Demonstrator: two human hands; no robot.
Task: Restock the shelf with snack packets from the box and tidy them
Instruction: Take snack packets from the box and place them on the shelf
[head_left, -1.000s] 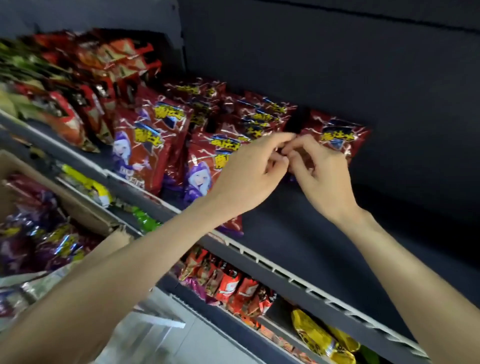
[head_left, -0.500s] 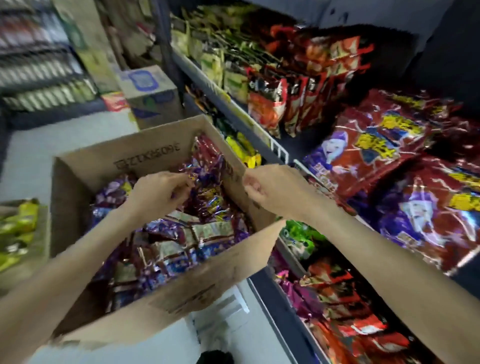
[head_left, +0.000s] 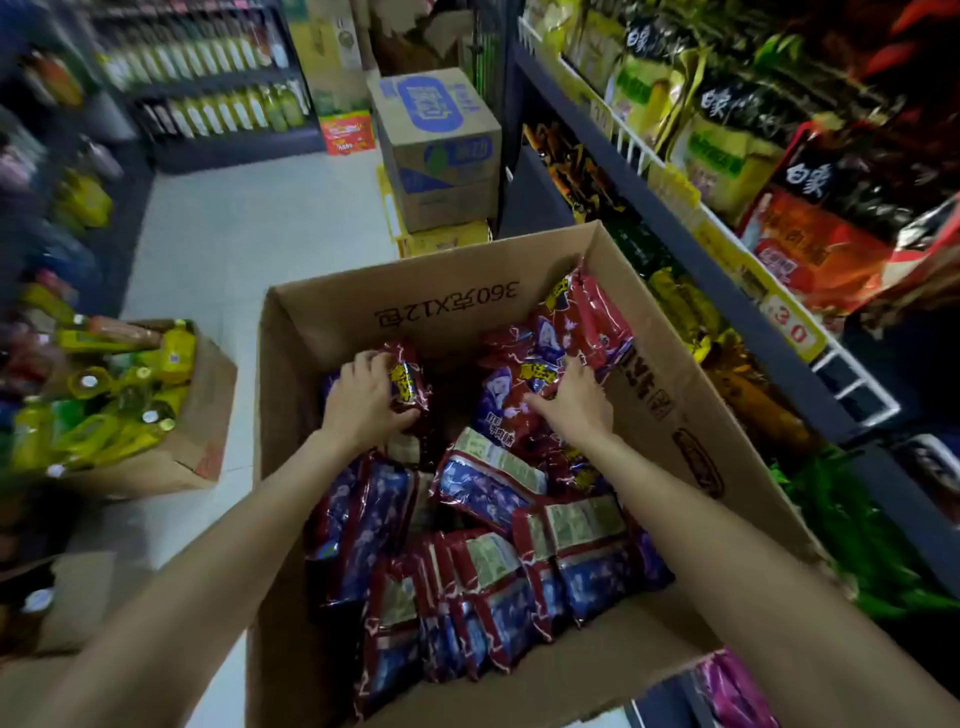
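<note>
An open cardboard box (head_left: 447, 306) stands in front of me, holding several red and purple snack packets (head_left: 498, 571). Inside it, my left hand (head_left: 363, 400) grips one red packet (head_left: 408, 382) near the box's far left. My right hand (head_left: 571, 405) lies on a heap of red packets (head_left: 524, 379) at the far right of the box, fingers spread over them; whether it grips one I cannot tell. The shelf (head_left: 727, 244) runs along the right side.
The shelf's tiers carry green, black and red packets (head_left: 810, 228). A box of yellow bottles (head_left: 130, 405) sits on the floor at left. Stacked cartons (head_left: 441, 150) stand beyond the box. Bottle shelves (head_left: 208, 78) line the far aisle.
My view has swung from the shelf's red packets down to the box. Both hands left the shelf and have gone down into the box, the left taking hold of a red packet.
</note>
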